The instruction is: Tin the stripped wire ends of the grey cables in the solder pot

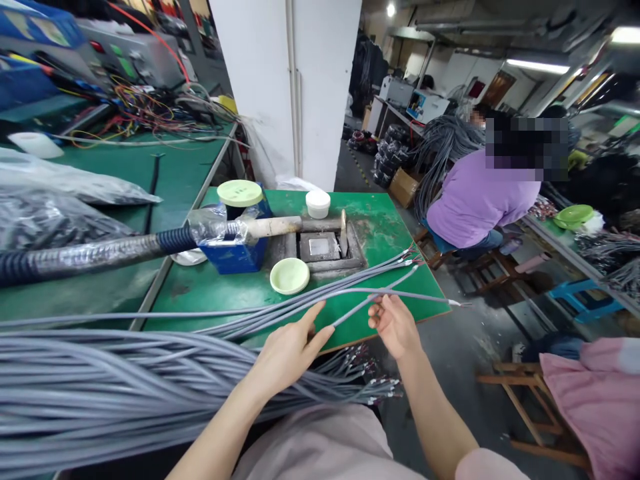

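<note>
My left hand is over the bundle of grey cables, index finger and thumb stretched out and apart. Its thumb tip touches one grey cable that slants up to the right across the green table. My right hand has its fingers curled in a pinch on another grey cable, whose white-banded, stripped end sticks out past the table edge. Several more cables lie side by side on the table, with bare coloured wire ends at the right. Part of the cables under my left hand is hidden.
A sunken solder pot with a spatula sits ahead, beside a green bowl, a white tub and a blue box. A duct hose crosses from the left. A thick cable bundle fills the near left. A person in purple sits at right.
</note>
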